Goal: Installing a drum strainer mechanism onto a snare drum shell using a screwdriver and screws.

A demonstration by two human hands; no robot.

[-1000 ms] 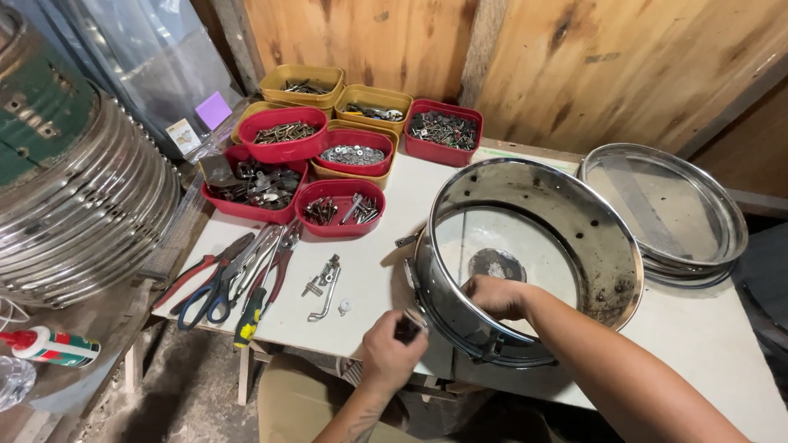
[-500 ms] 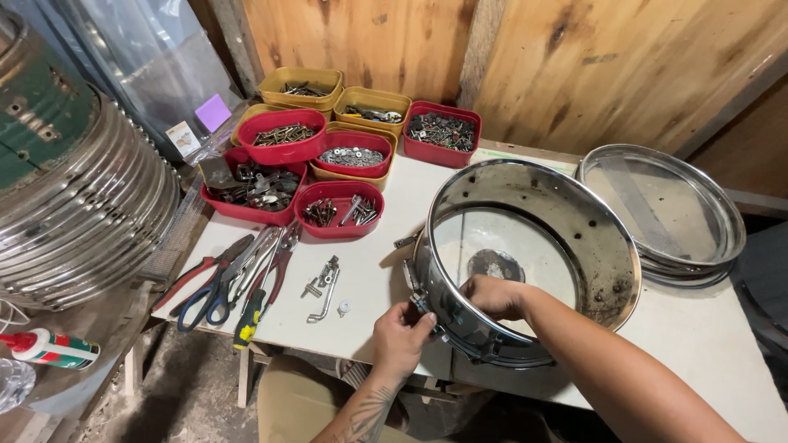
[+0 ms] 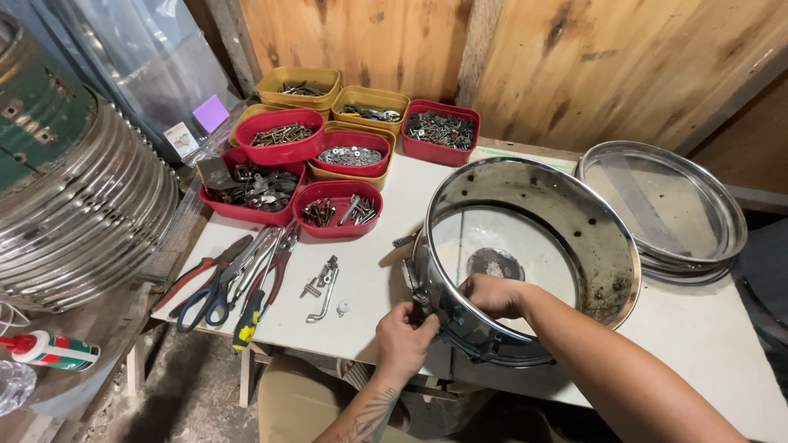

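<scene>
Head view: a chrome drum shell sits on the white bench, right of center. The left hand pinches a small fitting on the shell's near outer wall; the fitting is mostly hidden. The right hand reaches inside the shell, fingers curled against the wall, their grasp unclear. Pliers lie left.

A white glue bottle with red-green label lies lower left; small white and purple cards stand behind the trays.

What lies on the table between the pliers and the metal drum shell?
In the head view, small metal hardware pieces lie on the white table between the pliers and the drum shell.
</scene>
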